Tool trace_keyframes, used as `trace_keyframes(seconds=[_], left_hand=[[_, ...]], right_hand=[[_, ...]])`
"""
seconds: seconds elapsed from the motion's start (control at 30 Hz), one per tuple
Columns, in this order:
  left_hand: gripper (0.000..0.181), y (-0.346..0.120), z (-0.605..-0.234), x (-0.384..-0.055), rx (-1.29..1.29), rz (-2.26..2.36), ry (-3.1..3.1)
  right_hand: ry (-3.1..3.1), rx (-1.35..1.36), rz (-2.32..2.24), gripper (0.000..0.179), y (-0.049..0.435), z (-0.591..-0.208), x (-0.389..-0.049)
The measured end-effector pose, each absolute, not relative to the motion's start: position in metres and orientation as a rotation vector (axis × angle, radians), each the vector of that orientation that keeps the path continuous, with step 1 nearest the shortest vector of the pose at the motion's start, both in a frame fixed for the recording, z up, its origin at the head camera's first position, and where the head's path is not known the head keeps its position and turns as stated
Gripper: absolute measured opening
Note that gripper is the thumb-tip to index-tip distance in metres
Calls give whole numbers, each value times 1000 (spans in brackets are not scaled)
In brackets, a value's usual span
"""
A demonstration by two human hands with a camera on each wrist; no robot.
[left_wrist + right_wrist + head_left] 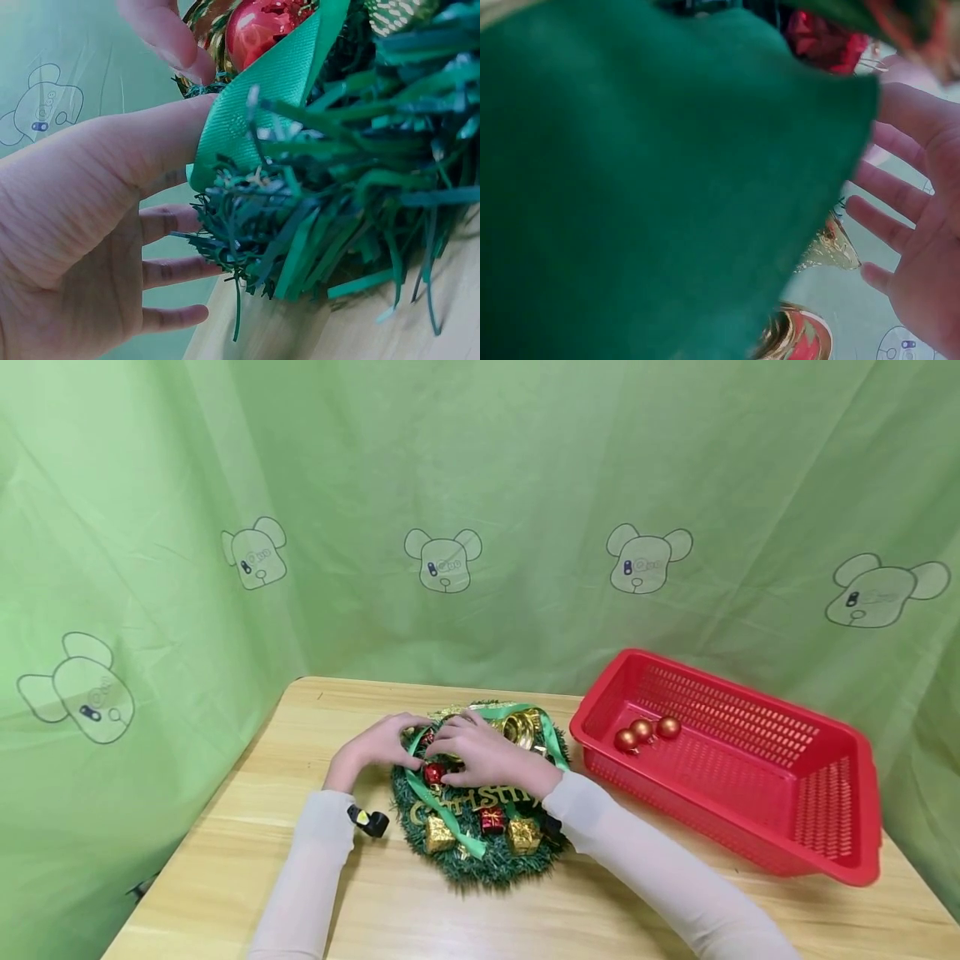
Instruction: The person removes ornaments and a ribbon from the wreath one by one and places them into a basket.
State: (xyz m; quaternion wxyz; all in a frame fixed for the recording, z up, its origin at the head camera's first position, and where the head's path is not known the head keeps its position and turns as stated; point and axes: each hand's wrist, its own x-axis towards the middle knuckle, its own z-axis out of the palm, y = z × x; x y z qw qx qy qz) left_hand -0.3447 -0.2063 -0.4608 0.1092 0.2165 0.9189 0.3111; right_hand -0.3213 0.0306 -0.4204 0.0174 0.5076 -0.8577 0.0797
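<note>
A green tinsel wreath (487, 868) lies flat on the wooden table, decked with small gift boxes, gold lettering and a shiny red ball (262, 34). At its left edge is my left hand (382, 742), fingers fairly straight and spread; in the left wrist view a green ribbon (259, 94) covers the thumb tip. From the right my right hand (487, 756) reaches over the wreath, its bent fingers around the red ball. The ribbon (652, 187) fills much of the right wrist view and hides those fingertips, so I cannot tell whether they pinch anything.
To the right stands a red perforated plastic basket (750, 810) with gold balls (641, 729) in its left end. A gold bell (519, 728) sits on the wreath's far side. Green curtain (525, 460) hangs behind the table (285, 752).
</note>
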Motion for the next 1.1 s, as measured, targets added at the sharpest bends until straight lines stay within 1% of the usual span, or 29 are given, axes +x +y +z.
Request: trace_keyframes(seconds=[0.57, 1.1], left_hand=[[85, -205, -456, -342, 641, 928, 2694], [86, -211, -453, -344, 628, 957, 2655]], right_hand=[[-2613, 1614, 130, 47, 27, -421, -318], [-2633, 1616, 115, 46, 22, -422, -319]])
